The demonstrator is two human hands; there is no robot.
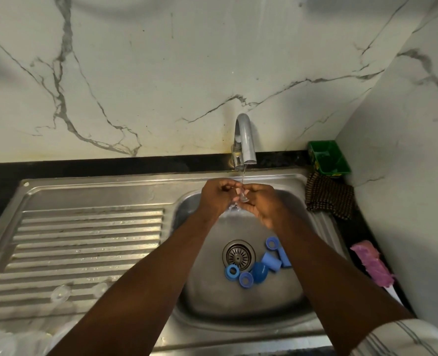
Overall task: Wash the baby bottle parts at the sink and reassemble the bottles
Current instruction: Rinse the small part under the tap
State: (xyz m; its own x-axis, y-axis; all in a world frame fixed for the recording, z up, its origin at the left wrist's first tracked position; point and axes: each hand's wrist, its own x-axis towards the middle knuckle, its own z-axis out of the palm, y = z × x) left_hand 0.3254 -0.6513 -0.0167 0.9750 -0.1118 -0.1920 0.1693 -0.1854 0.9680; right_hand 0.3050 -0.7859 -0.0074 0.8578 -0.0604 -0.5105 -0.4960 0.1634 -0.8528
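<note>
My left hand (216,196) and my right hand (261,205) meet under the running tap (244,141), both pinching a small clear silicone teat (242,196) in the thin stream of water. On the floor of the steel sink bowl (205,299), beside the drain (239,255), lie several blue bottle parts: screw rings (232,272), a rounded cap (260,272) and short cylinders (271,262). Two clear teats (60,292) rest on the ribbed draining board (84,247). Clear bottle bodies (7,343) sit blurred at the bottom left corner.
A green tray (328,156) stands in the back right corner, with a dark checked cloth (329,195) in front of it. A pink scrubber (373,263) lies on the black counter right of the sink. Marble walls close the back and right.
</note>
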